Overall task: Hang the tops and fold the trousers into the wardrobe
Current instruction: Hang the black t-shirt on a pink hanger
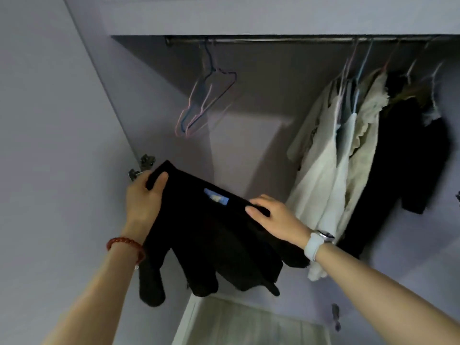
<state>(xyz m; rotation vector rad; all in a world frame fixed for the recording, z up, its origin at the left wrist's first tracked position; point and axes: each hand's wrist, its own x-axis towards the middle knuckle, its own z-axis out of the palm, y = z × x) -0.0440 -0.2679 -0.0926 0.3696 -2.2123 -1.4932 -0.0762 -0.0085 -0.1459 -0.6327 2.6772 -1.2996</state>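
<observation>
Gripping a black garment (211, 235) with blue label (216, 196), left hand (144, 197) and right hand (273, 215) fingers curl over its top edge.

The single head view tilts upward, close into the open wardrobe (154, 100), its rail (273, 41) at twelve o'clock.

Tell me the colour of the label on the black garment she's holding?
Light blue label, shown in the head view.

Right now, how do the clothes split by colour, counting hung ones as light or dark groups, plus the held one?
Black garment, held by the left hand and right hand: 1
Light hung group: 1
Dark hung group: 1
Total: 3
</observation>
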